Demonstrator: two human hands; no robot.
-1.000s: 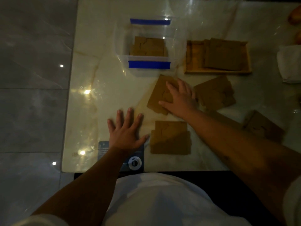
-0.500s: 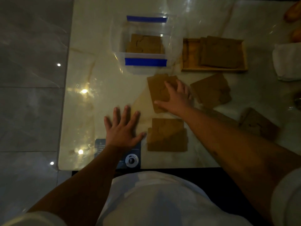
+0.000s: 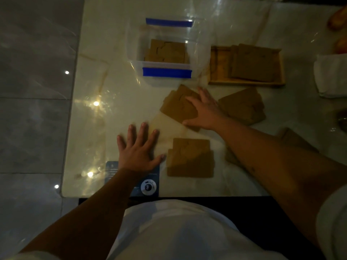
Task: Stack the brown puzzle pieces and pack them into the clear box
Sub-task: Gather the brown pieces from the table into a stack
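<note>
Marble table [image 3: 116,87]: right hand [image 3: 205,111] flat on puzzle stack [image 3: 178,106].

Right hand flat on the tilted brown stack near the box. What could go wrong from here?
1. The stack under the right hand is already fanned out; sliding it could scatter pieces.
2. The clear box already holds pieces, so a skewed stack may catch on its rim.
3. The right forearm hangs over another pile and may brush it.

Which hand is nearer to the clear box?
Right. The right hand lies just before the box, on a puzzle stack; the left hand rests nearer the table's front.
</note>
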